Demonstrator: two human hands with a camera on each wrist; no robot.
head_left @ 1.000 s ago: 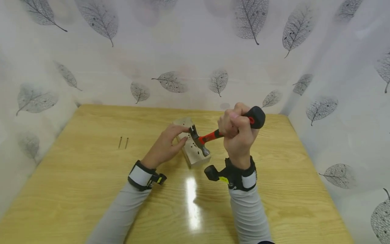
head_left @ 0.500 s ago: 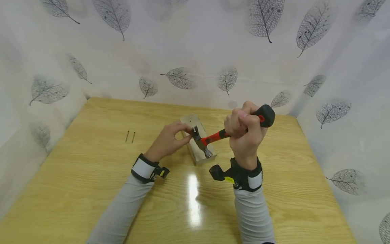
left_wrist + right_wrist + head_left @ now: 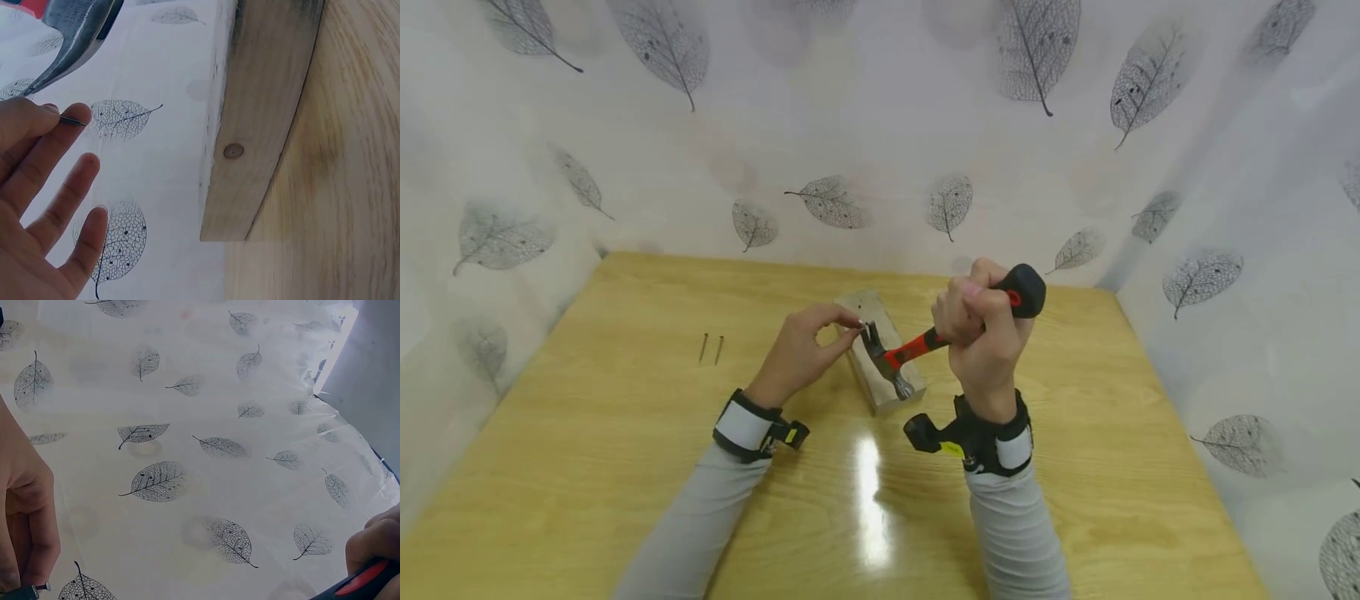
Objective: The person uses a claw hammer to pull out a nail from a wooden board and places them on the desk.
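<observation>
My right hand (image 3: 988,333) grips the black and red handle of a claw hammer (image 3: 913,350), its head held over a pale wooden block (image 3: 887,387). At the claw end, my left hand (image 3: 801,354) pinches a nail between thumb and index finger. In the left wrist view, the nail's pointed tip (image 3: 74,121) sticks out past the thumb, with the other fingers spread and the claw (image 3: 69,53) just above. A nail head (image 3: 44,587) shows beside the left fingers in the right wrist view. Whether the claw touches the nail, I cannot tell.
Two loose nails (image 3: 719,350) lie side by side on the wooden table (image 3: 625,450), left of the block. A leaf-patterned white sheet (image 3: 880,125) rises behind and around the table. A round knot (image 3: 234,151) marks the block's side.
The left thumb and index finger have come together into a pinch at the claw. The hammer head has shifted slightly left and nearer relative to the block.
</observation>
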